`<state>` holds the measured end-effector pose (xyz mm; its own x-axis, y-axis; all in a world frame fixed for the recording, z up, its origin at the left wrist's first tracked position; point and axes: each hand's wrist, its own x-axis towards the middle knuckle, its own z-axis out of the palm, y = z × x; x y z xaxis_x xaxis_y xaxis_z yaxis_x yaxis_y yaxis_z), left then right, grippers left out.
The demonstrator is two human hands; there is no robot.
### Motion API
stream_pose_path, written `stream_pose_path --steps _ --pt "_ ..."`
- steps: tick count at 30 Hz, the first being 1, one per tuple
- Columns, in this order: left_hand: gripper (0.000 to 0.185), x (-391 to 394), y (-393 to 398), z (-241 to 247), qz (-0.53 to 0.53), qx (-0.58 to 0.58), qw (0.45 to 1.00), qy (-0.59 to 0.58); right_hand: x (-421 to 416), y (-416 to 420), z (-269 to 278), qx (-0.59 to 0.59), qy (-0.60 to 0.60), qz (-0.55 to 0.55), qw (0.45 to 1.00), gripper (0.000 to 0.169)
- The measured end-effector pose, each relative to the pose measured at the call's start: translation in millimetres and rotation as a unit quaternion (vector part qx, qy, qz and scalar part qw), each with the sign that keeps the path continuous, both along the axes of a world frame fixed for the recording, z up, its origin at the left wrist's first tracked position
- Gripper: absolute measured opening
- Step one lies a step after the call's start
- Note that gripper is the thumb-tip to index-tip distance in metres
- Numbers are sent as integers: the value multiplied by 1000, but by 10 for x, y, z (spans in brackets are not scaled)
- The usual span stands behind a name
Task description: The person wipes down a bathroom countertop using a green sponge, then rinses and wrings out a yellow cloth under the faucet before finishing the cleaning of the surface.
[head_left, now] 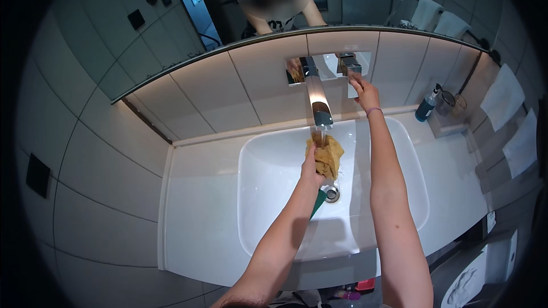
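My left hand holds a crumpled yellow-brown cloth under the spout of a chrome wall-mounted faucet. A stream of water runs from the spout onto the cloth. Up at the right, my right hand grips the faucet's lever handle, with a thin band on its wrist. Below both hands is a white washbasin with a round metal drain. A green flat item lies in the basin, partly hidden by my left forearm.
A pump bottle of dark blue-green liquid stands at the counter's back right, beside a small box with glasses on it. White towels hang on the right wall. A wide mirror spans the wall above. A toilet is at lower right.
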<state>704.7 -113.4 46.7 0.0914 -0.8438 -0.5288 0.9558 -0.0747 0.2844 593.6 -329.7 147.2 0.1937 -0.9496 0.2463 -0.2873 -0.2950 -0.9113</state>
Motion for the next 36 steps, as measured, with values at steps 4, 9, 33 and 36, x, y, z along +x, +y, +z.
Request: stream_pose_path --steps 4,9,33,36 --pt "48 -87 -33 -7 5 6 1000 -20 -34 -30 1 3 22 -4 1000 34" --pt "49 -135 -42 60 18 34 999 -8 -24 60 44 2 11 6 1000 33" --pt "46 -232 218 -500 58 134 932 -332 -130 2216 -1007 419 -98 26 902 74" --pt "49 -361 297 -498 165 93 879 -437 -25 2335 -970 627 -195 -9 754 64"
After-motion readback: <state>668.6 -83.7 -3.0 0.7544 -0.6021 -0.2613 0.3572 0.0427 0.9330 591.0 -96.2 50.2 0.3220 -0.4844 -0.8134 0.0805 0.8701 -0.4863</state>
